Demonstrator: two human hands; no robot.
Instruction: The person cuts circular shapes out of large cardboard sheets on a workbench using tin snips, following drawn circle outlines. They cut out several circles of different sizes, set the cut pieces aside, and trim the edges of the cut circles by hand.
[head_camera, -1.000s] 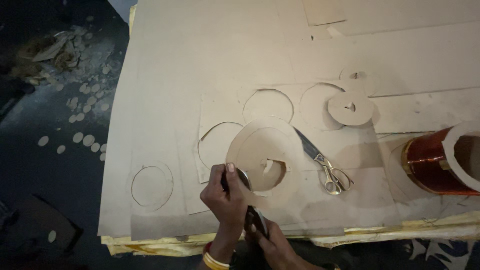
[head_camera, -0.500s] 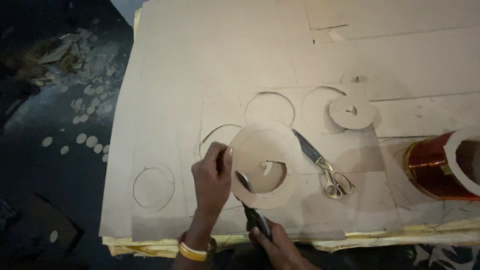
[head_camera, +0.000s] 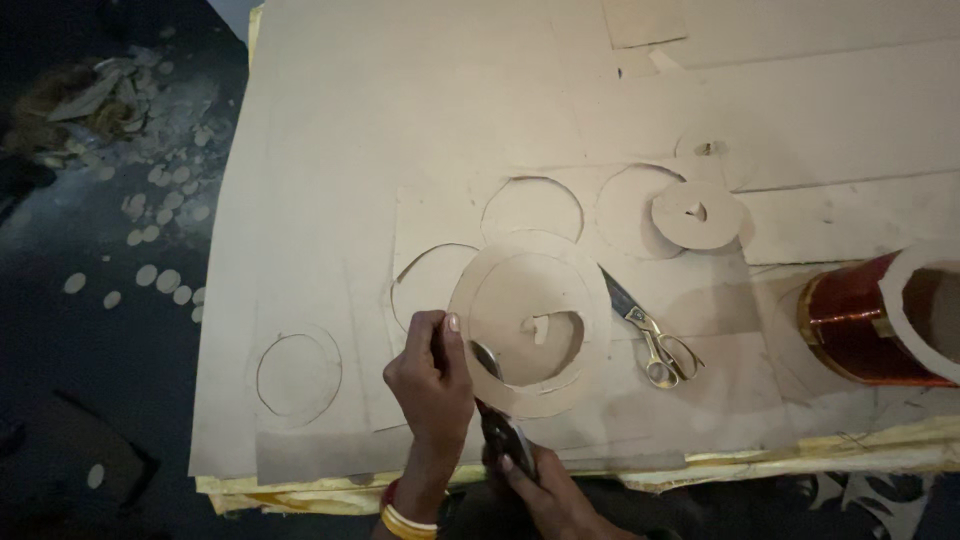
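Brown cardboard disc (head_camera: 530, 322), round, with a ring line near its rim and a small notched hole at centre, lies on the stacked cardboard sheets (head_camera: 400, 120). Left hand (head_camera: 430, 380) pinches the disc's lower-left edge, thumb on top, fingers closed on the card. Right hand (head_camera: 545, 490), just below and right of the left, is clamped round the dark handles of the shears (head_camera: 500, 415); the blade runs up under the left thumb into the disc's edge. Whether the blades are parted or shut is probably not readable here: dim and partly covered.

Right of the disc, well clear of both hands: a second pair of scissors (head_camera: 645, 335), gold handles, lying flat. Beyond them, a smaller disc (head_camera: 697, 213) with a centre hole. Far right, a red-and-gold drum (head_camera: 860, 320) on its side. Circular cut-outs (head_camera: 532, 208) above the left hand; a traced circle (head_camera: 298, 374) to its left.
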